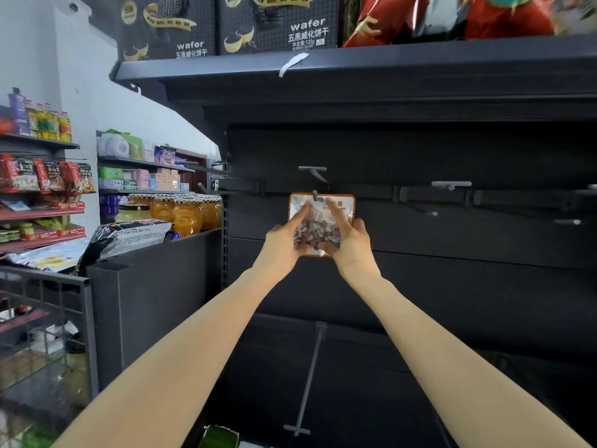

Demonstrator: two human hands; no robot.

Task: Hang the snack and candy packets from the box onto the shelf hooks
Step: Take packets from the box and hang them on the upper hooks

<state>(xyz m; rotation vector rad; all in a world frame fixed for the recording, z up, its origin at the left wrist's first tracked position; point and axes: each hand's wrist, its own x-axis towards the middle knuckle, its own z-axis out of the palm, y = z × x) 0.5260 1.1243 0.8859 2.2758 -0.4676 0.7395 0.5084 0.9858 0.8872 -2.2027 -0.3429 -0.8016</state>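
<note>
- I see both hands up at the dark metal shelf back, holding one candy packet (pixel 321 218) between them.
- My left hand (pixel 284 236) grips its left edge, forefinger stretched up the glossy front; my right hand (pixel 350 239) grips the right edge likewise.
- The packet is a flat, orange-bordered clear pouch of small greyish-purple pieces; its printing is partly covered by fingers.
- Its top sits at a grey hook (pixel 316 196); I cannot tell whether it is threaded.
- A green packet (pixel 219 437) is cut off at the bottom edge.
</note>
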